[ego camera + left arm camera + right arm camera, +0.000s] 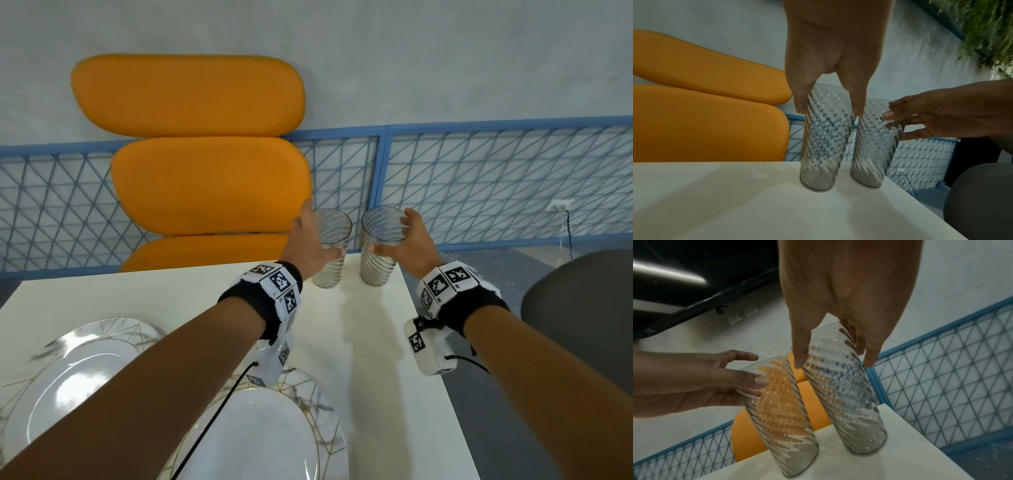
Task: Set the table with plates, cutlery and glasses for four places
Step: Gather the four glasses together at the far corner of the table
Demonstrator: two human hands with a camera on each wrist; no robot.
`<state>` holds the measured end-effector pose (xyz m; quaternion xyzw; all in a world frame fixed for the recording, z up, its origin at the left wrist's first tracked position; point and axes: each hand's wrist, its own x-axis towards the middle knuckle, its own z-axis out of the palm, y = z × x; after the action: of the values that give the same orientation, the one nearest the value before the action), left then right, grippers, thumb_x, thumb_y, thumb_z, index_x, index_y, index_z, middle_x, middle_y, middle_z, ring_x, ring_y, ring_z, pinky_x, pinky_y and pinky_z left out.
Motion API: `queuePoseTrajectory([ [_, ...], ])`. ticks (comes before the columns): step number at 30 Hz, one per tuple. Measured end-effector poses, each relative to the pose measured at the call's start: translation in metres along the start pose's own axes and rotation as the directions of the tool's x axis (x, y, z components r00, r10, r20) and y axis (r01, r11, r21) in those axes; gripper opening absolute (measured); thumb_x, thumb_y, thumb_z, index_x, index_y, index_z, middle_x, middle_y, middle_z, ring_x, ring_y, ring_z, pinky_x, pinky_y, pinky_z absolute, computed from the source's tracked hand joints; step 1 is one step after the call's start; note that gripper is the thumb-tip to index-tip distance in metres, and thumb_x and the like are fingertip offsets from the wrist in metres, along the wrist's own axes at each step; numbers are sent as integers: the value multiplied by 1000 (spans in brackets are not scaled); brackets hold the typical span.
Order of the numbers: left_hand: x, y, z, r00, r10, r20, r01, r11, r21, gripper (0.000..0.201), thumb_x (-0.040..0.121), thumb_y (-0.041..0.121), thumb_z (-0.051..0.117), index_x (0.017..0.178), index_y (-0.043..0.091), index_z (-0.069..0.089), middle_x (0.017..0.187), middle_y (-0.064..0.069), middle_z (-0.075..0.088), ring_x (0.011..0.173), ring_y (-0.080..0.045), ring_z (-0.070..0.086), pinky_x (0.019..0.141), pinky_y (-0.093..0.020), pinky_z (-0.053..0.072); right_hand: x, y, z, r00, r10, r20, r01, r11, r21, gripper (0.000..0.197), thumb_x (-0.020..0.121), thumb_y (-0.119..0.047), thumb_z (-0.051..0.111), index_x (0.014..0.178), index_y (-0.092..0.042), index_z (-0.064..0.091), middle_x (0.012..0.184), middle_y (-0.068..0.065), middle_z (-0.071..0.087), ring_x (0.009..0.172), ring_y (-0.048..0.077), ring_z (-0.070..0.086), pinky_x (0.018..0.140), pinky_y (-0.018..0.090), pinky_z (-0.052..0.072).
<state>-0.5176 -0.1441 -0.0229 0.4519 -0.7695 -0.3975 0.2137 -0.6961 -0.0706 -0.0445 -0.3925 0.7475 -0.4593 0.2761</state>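
Note:
Two clear swirl-patterned glasses stand side by side near the far right corner of the white table. My left hand grips the left glass near its rim, thumb in front and fingers behind. My right hand holds the right glass the same way. In the left wrist view both bases rest on the tabletop: left glass, right glass. The right wrist view shows the left glass and the right glass. Two marbled plates lie nearer me, one at the left and one in front.
An orange padded chair stands beyond the table's far edge. A grey round chair sits off the right edge. A blue mesh fence runs behind. The glasses stand close to the table's right edge.

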Motion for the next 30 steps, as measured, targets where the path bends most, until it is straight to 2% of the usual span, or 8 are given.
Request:
queuePoseTrajectory([
  [6, -13, 1, -10, 999, -23, -26, 22, 998, -57, 121, 67, 25, 84, 149, 19, -5, 156, -12, 10, 143, -25, 16, 112, -39, 26, -25, -7, -5, 993, -88, -83, 63, 963, -260, 127, 59, -33, 85, 147, -7, -2, 156, 13, 1, 145, 28, 0, 119, 43, 7],
  [11, -61, -15, -57, 999, -45, -28, 44, 998, -39, 102, 76, 34, 75, 150, 17, 6, 156, -7, 16, 142, -21, 20, 113, -39, 27, -85, -24, 1, 951, -280, -130, 215, 903, -373, 122, 54, -70, 61, 146, -5, 13, 154, 15, 13, 144, 34, 5, 118, 48, 5],
  [13, -100, -29, -77, 997, -75, 19, 76, 997, -21, 81, 82, 32, 70, 146, 15, 23, 150, -4, 31, 135, -19, 34, 108, -35, 34, -121, -30, 16, 950, -310, -28, 278, 885, -373, 112, 57, -70, 52, 144, -5, 23, 150, 16, 22, 142, 34, 11, 117, 43, 8],
  [17, -193, -56, -109, 995, -54, 81, 54, 999, 1, 29, 87, 14, 65, 115, 13, 58, 108, -2, 60, 98, -15, 57, 91, -23, 45, -207, -46, 45, 925, -237, 296, 326, 896, -303, 78, 76, -41, 70, 139, -16, 33, 149, 10, 22, 141, 26, 14, 115, 34, 11],
  [20, -261, -80, -136, 996, -62, 57, 59, 997, 46, 18, 89, 12, 62, 107, 13, 64, 102, 4, 62, 93, -8, 56, 77, 2, 37, -272, -52, 58, 830, -64, 554, 257, 925, -278, 74, 79, -34, 68, 141, -21, 30, 148, 2, 25, 140, 20, 19, 111, 27, 16],
  [22, -300, -98, -155, 995, -99, -26, 101, 991, 88, 15, 88, 13, 62, 101, 20, 63, 103, 5, 63, 97, -9, 57, 76, -1, 36, -308, -51, 61, 732, 88, 676, 217, 910, -353, 83, 80, -41, 66, 145, -23, 19, 153, -3, 17, 142, 16, 13, 113, 29, 15],
  [26, -357, -142, -179, 945, -315, -88, 325, 930, 169, 48, 79, 32, 72, 121, 21, 53, 128, -5, 53, 122, -23, 47, 94, -27, 39, -352, -41, 68, 627, 316, 712, 187, 827, -531, 111, 68, -53, 71, 149, -24, 0, 157, 0, 6, 144, 22, 7, 116, 41, 16],
  [30, -395, -175, -170, 901, -430, -61, 418, 819, 394, 112, 63, 56, 76, 147, 11, 19, 146, -18, 35, 135, -36, 32, 111, -45, 27, -369, -30, 77, 614, 408, 676, 132, 791, -597, 150, 22, -80, 67, 147, -29, 0, 150, 6, 27, 138, 25, 27, 112, 48, 29],
])
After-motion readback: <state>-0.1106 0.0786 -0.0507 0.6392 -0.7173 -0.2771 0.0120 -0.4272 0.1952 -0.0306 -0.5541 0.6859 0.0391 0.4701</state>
